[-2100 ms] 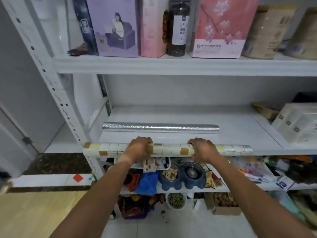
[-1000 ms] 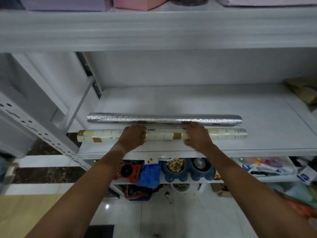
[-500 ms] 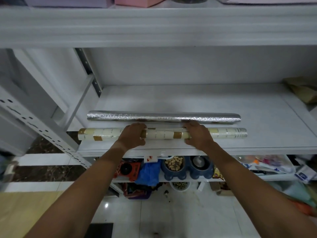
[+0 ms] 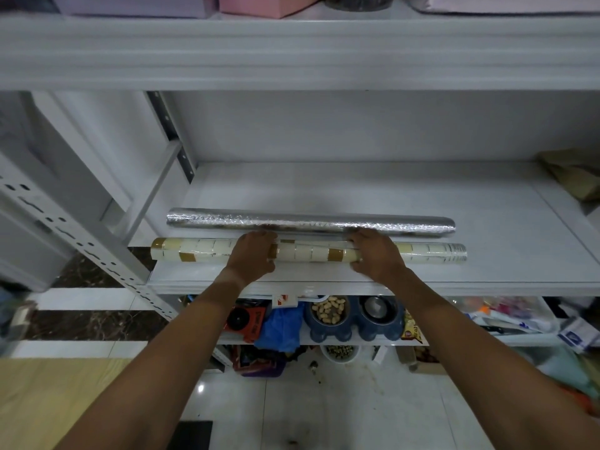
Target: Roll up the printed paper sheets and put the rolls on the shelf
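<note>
- Since the earlier view, you have carried the tile-print roll (image 4: 308, 253) from the shelf edge onto the shelf (image 4: 487, 222); it now lies just beside the silver roll (image 4: 310, 224), parallel to it.
- Placement near the front lip looks deliberate, keeping the rolls side by side.
- Left hand (image 4: 253, 258) and right hand (image 4: 376, 254) each curl over the roll, grip closed on it, not yet released.

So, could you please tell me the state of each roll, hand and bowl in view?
Tile-print roll: rolled, lying on the shelf.
Silver roll: rolled, lying behind it.
Left hand: resting on the tile-print roll.
Right hand: likewise.
Twin bowls: one holds peanuts, one empty.
</note>
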